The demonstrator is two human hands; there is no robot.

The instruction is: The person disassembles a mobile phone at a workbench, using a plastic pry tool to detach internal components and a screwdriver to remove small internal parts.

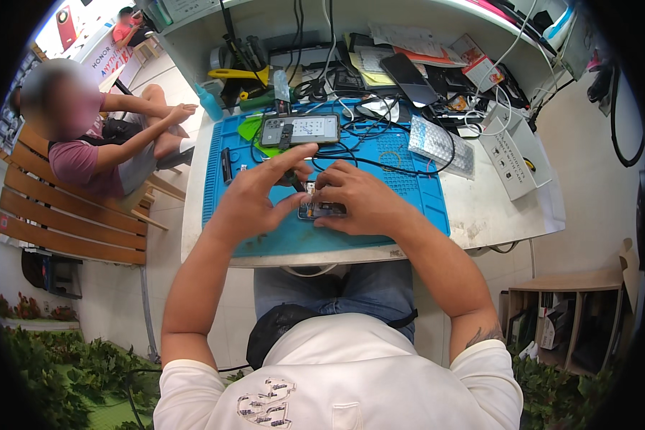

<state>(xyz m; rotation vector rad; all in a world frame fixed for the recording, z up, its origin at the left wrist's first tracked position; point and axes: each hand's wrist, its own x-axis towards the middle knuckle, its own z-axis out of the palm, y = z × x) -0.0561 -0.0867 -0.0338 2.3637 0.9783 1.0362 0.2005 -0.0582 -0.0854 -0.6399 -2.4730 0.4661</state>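
An opened phone (325, 210) with its inner parts bare lies on the blue work mat (265, 244), near the front edge. My left hand (254, 197) is at its left side, closed round a dark slim tool (292, 179) whose tip is hidden among my fingers. From the right, my right hand (365, 199) grips the opened phone, fingertips over its upper part and thumb along the lower edge. Just beyond both hands, a grey phone (301, 130) with a camera block lies crosswise on the mat, a dark clip-like piece across it.
Black cables (401, 170) loop over the mat's right side. Bubble wrap (443, 147) and a white box (512, 154) lie farther right. A dark phone (408, 79), papers and tools crowd the back. At left, a seated person (97, 143) is on a wooden bench (71, 208).
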